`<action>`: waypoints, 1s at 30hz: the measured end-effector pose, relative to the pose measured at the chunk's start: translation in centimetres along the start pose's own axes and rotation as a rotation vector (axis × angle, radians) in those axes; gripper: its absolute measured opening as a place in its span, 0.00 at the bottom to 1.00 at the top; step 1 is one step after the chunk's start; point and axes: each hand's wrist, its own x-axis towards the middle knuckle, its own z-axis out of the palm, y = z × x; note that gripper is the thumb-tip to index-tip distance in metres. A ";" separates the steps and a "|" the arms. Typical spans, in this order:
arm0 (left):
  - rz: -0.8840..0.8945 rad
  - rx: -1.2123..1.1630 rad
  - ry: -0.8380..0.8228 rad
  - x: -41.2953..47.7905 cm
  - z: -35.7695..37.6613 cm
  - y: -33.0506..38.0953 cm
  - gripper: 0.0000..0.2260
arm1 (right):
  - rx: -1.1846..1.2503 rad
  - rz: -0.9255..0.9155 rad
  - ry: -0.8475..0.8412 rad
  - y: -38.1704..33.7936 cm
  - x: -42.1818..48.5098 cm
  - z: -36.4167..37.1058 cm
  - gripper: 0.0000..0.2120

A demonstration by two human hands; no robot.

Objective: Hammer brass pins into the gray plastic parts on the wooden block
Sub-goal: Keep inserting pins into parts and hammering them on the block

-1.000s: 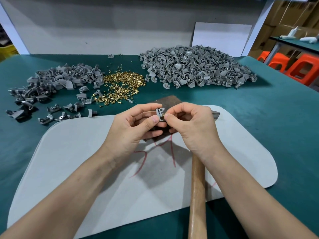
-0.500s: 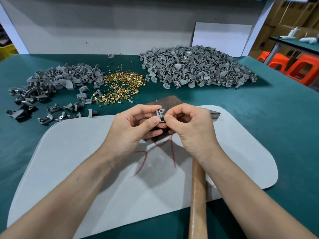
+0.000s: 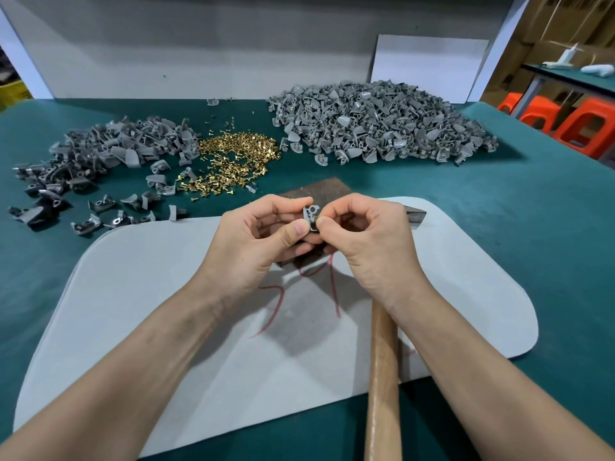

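Left hand (image 3: 256, 241) pinches a gray plastic part (image 3: 311, 215) between thumb and fingers, lifted just above the wooden block (image 3: 319, 189). Right hand (image 3: 369, 241) meets it, fingers curled tight, thumb and forefinger nipping a brass pin (image 3: 317, 217) against the part's edge; only a glint of brass shows. Both hands hover over the far edge of the white mat (image 3: 166, 311), with red scribbles (image 3: 332, 287) showing beneath the wrists. The hammer lies on the mat under the right forearm, wooden handle (image 3: 382, 377) running toward the camera, metal head (image 3: 416, 215) peeking out beside the right hand. Farther out on the green bench (image 3: 515, 234): loose brass pins (image 3: 233, 158) heaped in the middle, a scattered pile of gray parts (image 3: 109, 151) on the left, a much bigger heap (image 3: 376, 124) on the right. Orange stools (image 3: 579, 121) stand past the bench's right corner.
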 end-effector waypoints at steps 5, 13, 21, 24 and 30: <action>0.008 -0.007 0.027 0.0 0.2 -0.1 0.13 | 0.048 0.032 -0.011 -0.1 0.0 0.1 0.08; -0.017 -0.035 0.025 0.0 0.1 0.1 0.12 | 0.058 0.033 -0.048 -0.4 0.1 -0.1 0.08; -0.012 -0.031 0.012 0.0 0.2 0.4 0.12 | 0.283 0.184 -0.086 -1.2 0.5 -0.6 0.11; -0.008 -0.026 0.016 0.0 0.3 0.4 0.12 | 0.260 0.171 -0.063 -1.3 0.5 -0.8 0.11; -0.023 -0.047 0.026 0.0 0.3 0.4 0.12 | 0.214 0.130 -0.045 -1.3 0.5 -0.9 0.11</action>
